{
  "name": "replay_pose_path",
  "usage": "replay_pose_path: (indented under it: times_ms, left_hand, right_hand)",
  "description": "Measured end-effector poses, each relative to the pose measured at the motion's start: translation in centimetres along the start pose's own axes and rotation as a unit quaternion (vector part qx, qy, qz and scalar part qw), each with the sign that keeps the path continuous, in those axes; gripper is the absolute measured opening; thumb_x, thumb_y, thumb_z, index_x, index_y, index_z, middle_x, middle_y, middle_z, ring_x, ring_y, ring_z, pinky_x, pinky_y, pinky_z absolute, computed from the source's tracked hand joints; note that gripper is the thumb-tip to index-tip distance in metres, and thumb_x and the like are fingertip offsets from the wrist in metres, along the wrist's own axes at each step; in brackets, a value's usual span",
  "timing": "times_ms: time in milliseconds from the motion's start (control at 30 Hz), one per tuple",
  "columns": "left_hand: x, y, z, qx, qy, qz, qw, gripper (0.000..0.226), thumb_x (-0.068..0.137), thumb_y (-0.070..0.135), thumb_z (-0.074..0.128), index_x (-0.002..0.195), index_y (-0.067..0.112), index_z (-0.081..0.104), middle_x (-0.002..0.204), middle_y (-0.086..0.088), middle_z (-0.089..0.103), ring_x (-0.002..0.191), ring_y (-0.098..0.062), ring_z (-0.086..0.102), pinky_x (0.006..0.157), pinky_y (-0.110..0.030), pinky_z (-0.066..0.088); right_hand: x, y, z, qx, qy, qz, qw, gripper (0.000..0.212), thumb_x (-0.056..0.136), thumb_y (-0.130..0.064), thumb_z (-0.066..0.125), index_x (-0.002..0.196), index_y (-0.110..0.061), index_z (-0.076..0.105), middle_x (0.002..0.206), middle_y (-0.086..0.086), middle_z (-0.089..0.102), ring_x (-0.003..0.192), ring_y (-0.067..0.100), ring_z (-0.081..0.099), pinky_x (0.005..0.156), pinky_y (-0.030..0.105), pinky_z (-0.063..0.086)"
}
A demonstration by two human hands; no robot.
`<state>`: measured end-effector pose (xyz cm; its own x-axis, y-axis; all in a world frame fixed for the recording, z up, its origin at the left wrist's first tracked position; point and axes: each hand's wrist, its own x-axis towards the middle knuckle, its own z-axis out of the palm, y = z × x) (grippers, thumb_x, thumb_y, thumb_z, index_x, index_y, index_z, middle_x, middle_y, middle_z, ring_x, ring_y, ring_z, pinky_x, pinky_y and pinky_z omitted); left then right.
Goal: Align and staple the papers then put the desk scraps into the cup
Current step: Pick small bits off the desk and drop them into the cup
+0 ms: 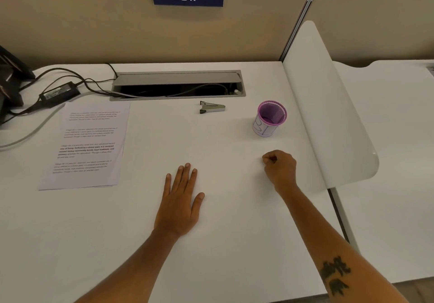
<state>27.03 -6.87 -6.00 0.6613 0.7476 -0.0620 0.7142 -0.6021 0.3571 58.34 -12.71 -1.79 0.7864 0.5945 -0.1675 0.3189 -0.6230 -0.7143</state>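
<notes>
On white counter (223, 232): left hand (179, 205) flat, empty; right hand (279, 167) fisted, possibly pinching scraps; could spill short of purple mesh cup (270, 119).

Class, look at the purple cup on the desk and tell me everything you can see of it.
The purple cup is a small round pot with a mesh-like purple rim and inner wall. White paper with pen lines wraps its outside. It stands upright and open-topped on the white desk, right of the stapler and beyond the closed right hand. Nothing touches it but the desk. Its inside looks empty, though the bottom is not fully visible.
</notes>
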Motion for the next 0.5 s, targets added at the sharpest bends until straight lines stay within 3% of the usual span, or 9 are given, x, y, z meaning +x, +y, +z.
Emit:
replay_pose_path:
  times_ms: [67,200,367,500]
  left_hand:
    - [0.0,0.0,0.0,0.006,-0.002,-0.001,1.000,0.069,0.110,0.049,0.026,0.169,0.018,0.010,0.179,-0.002,0.000,0.166,-0.018,-0.005,0.134,-0.053,0.006]
    - [0.0,-0.1,0.0,0.008,-0.008,-0.003,1.000,0.069,0.110,0.050,0.025,0.169,0.019,0.008,0.179,-0.001,-0.001,0.166,-0.017,-0.007,0.135,-0.053,0.006]
    - [0.0,-0.1,0.0,0.012,-0.006,-0.005,1.000,0.069,0.110,0.049,0.026,0.169,0.019,0.008,0.179,0.000,-0.001,0.166,-0.017,-0.007,0.134,-0.052,0.007]
    - [0.0,-0.1,0.1,0.010,-0.007,-0.005,1.000,0.069,0.110,0.049,0.027,0.169,0.019,0.010,0.179,0.000,0.000,0.166,-0.017,-0.006,0.134,-0.053,0.008]
  right_hand:
    - [0.7,0.0,-0.8,0.140,-0.015,0.120,0.983,0.018,0.086,0.004,0.070,0.080,-0.011,0.078,0.084,0.005,0.076,0.078,0.020,0.069,0.075,0.029,0.058]
    - [1.3,-0.9,-2.5,0.357,-0.087,0.251,0.895,0.018,0.092,0.014,0.063,0.084,0.000,0.070,0.088,0.015,0.068,0.075,0.019,0.063,0.062,0.020,0.060]
    - [1.9,-3.2,-5.2,0.515,-0.136,0.280,0.798,0.018,0.099,0.016,0.048,0.094,0.007,0.063,0.089,0.017,0.062,0.080,0.021,0.060,0.061,0.019,0.061]
    - [3.7,-5.3,-7.2,0.544,-0.161,0.253,0.784,0.021,0.101,0.015,0.043,0.101,0.006,0.062,0.091,0.014,0.061,0.082,0.019,0.059,0.060,0.018,0.058]
